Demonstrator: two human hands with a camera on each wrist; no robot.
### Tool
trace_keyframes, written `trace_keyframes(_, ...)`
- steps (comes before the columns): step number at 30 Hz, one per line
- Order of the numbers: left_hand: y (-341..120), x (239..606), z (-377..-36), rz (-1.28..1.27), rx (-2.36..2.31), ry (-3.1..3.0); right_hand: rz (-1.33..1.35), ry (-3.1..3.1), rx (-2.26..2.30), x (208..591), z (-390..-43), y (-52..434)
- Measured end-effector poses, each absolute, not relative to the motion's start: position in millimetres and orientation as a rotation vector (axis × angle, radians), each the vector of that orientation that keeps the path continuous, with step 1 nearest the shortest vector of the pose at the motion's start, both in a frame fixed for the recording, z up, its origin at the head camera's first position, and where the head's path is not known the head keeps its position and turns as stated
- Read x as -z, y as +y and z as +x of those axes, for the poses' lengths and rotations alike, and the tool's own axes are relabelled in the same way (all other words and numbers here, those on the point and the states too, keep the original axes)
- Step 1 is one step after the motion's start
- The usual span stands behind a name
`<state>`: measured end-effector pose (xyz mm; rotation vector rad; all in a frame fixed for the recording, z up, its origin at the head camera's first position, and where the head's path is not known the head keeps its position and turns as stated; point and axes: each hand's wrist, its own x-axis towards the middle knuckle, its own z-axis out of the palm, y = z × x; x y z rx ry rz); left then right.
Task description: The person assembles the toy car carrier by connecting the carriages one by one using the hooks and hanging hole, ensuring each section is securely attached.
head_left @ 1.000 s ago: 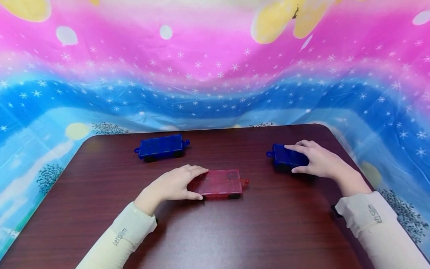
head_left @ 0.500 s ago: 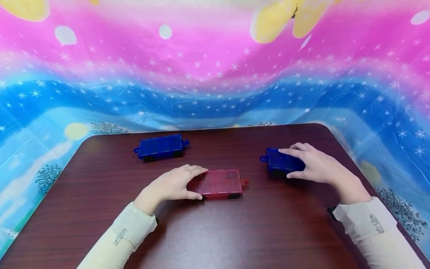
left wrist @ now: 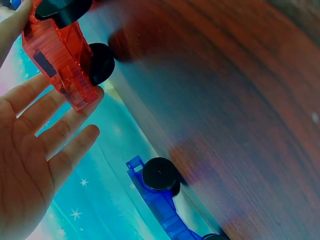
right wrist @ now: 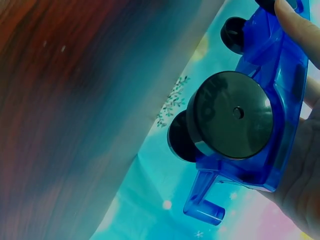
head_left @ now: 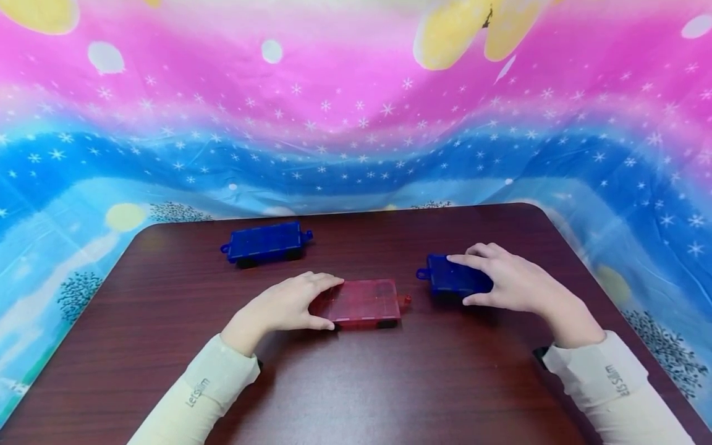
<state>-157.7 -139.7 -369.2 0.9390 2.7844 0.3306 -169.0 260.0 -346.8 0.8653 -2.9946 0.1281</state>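
Hands: left (head_left: 283, 307) grips red wheeled cart (head_left: 364, 301); right (head_left: 508, 283) blue cart (head_left: 452, 277)

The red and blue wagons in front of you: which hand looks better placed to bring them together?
Probably the right hand: it grips the blue wagon, whose loop faces the red wagon. The left hand merely steadies that one.

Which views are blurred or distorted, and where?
Head view: sharp, but wide-angle bends the table edge. Left wrist view: table smeared, red car clearer. Right wrist view: blue car wheel sharp, the table blurred.
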Motion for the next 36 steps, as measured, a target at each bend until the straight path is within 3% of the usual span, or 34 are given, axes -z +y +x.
trace_keyframes(36, -137, 368, -157, 0.935, -0.334, 2.781, 0.916, -3.058, -0.138, 360, -152, 240)
